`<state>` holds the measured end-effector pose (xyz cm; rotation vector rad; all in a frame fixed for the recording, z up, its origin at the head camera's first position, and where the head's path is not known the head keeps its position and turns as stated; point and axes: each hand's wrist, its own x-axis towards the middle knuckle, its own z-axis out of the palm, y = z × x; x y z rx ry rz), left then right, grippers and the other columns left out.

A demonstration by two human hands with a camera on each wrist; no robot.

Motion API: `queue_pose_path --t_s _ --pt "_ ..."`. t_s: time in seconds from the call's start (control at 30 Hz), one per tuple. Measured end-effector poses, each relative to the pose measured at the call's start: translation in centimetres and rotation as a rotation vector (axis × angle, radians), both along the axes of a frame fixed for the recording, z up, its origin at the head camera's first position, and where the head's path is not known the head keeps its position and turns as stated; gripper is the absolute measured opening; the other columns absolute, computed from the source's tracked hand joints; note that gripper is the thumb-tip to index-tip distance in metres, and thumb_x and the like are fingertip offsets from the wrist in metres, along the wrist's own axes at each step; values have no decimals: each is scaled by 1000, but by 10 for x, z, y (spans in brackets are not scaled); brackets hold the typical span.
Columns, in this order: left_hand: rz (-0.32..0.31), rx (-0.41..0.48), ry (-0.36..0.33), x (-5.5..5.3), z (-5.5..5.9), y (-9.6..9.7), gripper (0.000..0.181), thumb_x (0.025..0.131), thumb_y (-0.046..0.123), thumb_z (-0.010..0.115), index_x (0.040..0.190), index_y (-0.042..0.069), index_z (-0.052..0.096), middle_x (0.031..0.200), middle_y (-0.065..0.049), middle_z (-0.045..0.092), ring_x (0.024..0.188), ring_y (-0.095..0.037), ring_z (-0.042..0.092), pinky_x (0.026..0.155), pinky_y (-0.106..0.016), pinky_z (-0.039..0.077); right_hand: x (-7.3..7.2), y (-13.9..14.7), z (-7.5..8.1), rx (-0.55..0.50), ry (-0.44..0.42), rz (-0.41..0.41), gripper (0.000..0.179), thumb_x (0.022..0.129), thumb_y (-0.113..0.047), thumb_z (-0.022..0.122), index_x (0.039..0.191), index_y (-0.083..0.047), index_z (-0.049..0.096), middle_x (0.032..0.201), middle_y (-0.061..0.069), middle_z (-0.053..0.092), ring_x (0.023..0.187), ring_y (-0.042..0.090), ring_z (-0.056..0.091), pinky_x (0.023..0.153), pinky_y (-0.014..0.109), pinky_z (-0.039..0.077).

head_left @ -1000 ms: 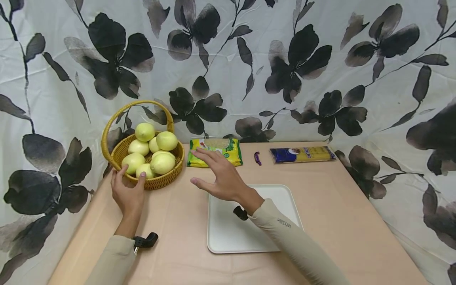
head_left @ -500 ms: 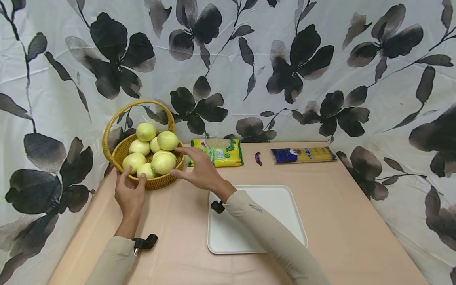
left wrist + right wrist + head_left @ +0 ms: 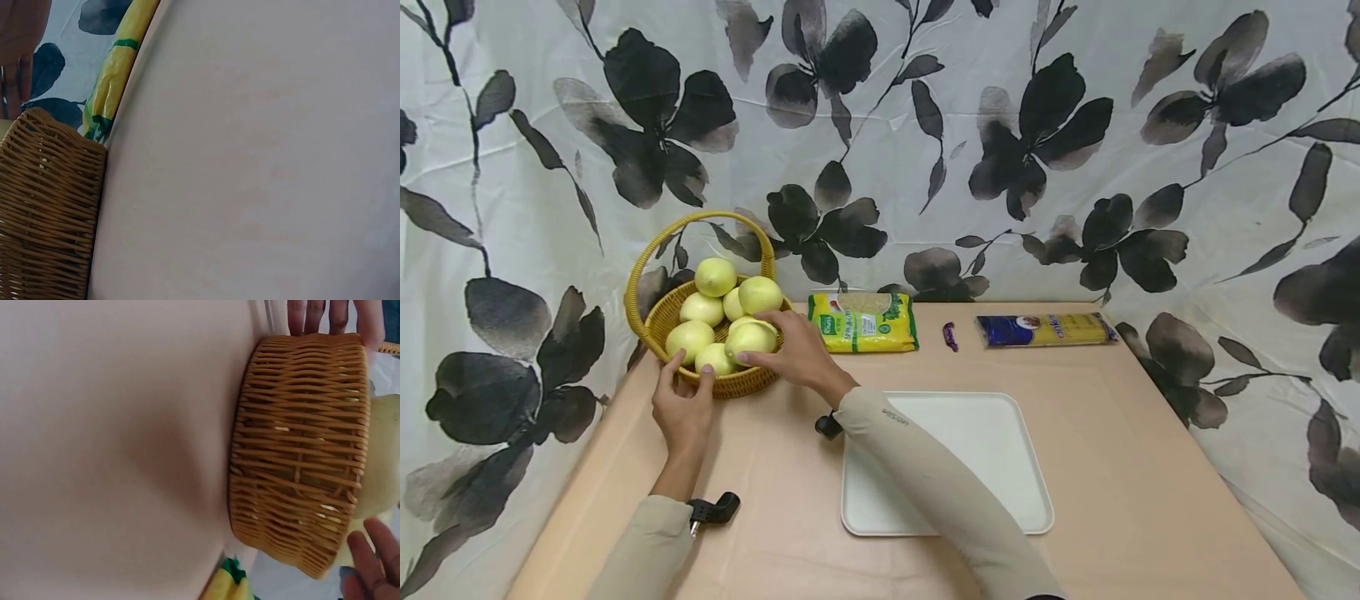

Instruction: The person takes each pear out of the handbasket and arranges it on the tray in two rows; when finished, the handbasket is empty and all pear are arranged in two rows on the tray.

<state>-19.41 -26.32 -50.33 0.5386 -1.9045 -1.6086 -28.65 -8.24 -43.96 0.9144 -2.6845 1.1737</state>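
Here, left hand [image 3: 683, 417] and right hand [image 3: 797, 350] at a wicker basket [image 3: 745, 384] of pale green fruit.
We list: left, thumb and fingers spread, touching the near side; right, half-curled about one fruit [image 3: 749, 338] inside, grip unclear to us; beyond, yellow-green packet [image 3: 863, 323], purple wrapper [image 3: 950, 337], blue-yellow packet [image 3: 1048, 330]; under right forearm, white tray [image 3: 988, 433].

The left wrist view's edges cut off the wicker basket [image 3: 50, 206].

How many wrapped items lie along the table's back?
3: green-yellow packet beside the basket, small purple item next, blue-yellow packet farthest right. The basket might hide more.
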Motion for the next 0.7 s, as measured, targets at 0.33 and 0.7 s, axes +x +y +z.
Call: queue_pose_path --t_s 0.33,0.7 --pt "7 4 24 -3 -1 2 58 102 19 70 156 12 53 170 -10 39 156 -29 39 125 -49 42 -2 -19 -8 68 -73 -145 81 86 -73 74 146 -22 63 141 0 70 131 20 63 112 41 47" --pt "17 10 34 -4 -4 1 57 101 17 69 156 11 53 171 -11 38 157 -28 37 125 -52 41 0 -26 -6 54 -92 -184 76 83 -66 82 142 -22 64 135 -1 71 127 15 63 108 40 44"
